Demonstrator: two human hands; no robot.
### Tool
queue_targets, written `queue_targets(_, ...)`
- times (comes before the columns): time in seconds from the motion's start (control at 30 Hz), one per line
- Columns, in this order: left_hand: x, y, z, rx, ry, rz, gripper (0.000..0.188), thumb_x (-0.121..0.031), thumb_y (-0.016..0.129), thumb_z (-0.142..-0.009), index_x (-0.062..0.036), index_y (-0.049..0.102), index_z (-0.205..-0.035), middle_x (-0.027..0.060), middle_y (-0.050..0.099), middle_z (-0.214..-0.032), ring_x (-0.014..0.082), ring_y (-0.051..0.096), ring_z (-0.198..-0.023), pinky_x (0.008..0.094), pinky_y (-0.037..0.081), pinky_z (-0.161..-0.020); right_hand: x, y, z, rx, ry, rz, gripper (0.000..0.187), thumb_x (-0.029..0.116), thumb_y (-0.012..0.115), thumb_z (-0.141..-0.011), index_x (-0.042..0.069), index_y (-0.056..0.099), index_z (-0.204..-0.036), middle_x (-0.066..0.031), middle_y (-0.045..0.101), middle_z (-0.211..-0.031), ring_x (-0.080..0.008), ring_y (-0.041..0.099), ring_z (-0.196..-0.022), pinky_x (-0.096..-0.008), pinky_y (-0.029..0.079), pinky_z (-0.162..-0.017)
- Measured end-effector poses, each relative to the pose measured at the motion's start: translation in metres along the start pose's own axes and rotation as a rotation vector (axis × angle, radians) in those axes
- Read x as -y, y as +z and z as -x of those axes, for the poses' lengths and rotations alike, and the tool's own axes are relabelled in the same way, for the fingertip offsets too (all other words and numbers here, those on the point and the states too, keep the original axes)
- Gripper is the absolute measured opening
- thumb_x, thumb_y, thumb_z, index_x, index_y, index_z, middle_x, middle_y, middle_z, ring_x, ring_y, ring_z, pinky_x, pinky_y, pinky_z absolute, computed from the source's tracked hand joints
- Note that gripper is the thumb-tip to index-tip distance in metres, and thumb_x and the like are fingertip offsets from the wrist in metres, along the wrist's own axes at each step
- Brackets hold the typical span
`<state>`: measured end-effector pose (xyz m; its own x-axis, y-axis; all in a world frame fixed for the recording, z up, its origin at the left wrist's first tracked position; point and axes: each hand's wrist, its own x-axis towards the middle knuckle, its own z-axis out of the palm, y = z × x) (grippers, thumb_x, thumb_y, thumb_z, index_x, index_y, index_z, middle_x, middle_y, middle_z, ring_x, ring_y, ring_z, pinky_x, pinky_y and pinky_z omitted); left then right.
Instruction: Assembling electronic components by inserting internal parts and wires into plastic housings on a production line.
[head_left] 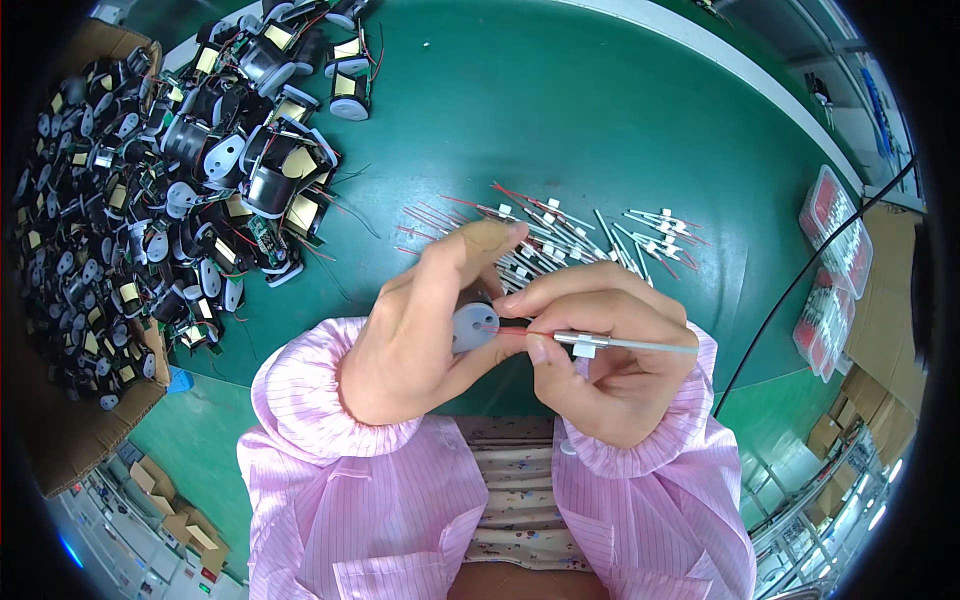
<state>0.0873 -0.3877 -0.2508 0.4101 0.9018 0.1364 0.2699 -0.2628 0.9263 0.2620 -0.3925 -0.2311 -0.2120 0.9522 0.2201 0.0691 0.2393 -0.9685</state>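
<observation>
Pink sleeves (400, 500) frame both hands above the green desk (600, 120). Left hand (420, 330) fingers are clamped on a grey coil bobbin (473, 326), held steady while right hand (610, 355) fingers pinch a thin sleeved wire (600, 343) against it.
</observation>
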Motion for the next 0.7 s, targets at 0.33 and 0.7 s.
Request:
queue_targets(0.33,0.010,-0.017,-0.008,0.142,0.161,0.039,0.047,0.008,0.069,-0.075,0.0031,0.045,-0.115,0.0196,0.047,-0.130,0.0262,0.060,-0.102,0.0313,0.051,-0.076,-0.001,-0.003,0.000,-0.027,0.066,-0.127,0.016,-0.011,0.064,-0.070,-0.005,0.064,-0.084,-0.0154,0.066,-0.089,-0.0185,0.065,-0.077,-0.0280,0.051,-0.070)
queue_targets(0.7,-0.003,-0.010,-0.009,-0.026,-0.413,0.987,0.063,0.006,0.049,-0.082,-0.0018,0.024,-0.140,0.0289,0.041,-0.136,0.0305,0.045,-0.125,0.0402,0.042,-0.096,-0.007,-0.010,-0.004,-0.157,0.258,-0.498,0.013,-0.013,0.055,-0.082,-0.007,0.058,-0.093,-0.0177,0.062,-0.095,-0.0230,0.063,-0.090,-0.0355,0.054,-0.083)
